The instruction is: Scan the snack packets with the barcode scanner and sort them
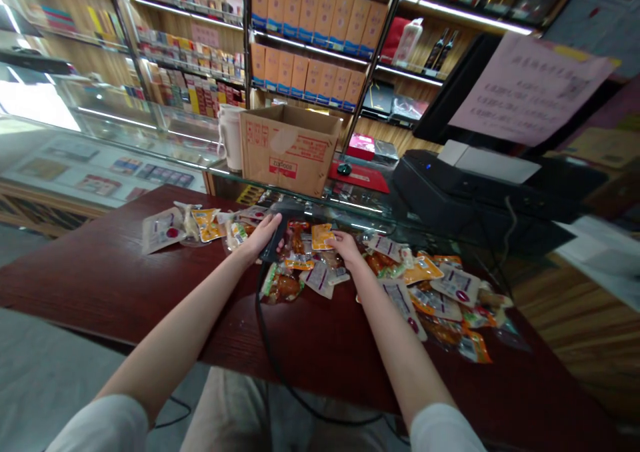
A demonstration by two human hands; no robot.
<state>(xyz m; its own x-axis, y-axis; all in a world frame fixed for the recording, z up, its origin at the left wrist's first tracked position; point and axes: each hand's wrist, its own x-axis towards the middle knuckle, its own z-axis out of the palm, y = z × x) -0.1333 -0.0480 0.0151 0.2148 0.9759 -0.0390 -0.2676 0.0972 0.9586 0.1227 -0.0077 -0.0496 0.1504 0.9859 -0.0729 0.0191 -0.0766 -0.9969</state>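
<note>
Yellow packet (321,237), one: located at the centre of the frame, pinched at its right edge by the right hand (345,247) in a narrow grip. Judged light, soft and rather slippery, with contents easily squashed; best taken by a flat edge. Black device (271,247), corded, one: grasped in the left hand (264,235), just left of the packet. Assorted food packets (453,284): scattered on the brown table (150,292), many at right of frame.

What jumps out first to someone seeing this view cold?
Probably the sprawl of shiny snack packets across the dark red table, with the left hand holding a black corded device and the right hand on a small orange packet. Behind them, the open cardboard box stands out on the glass counter.
</note>
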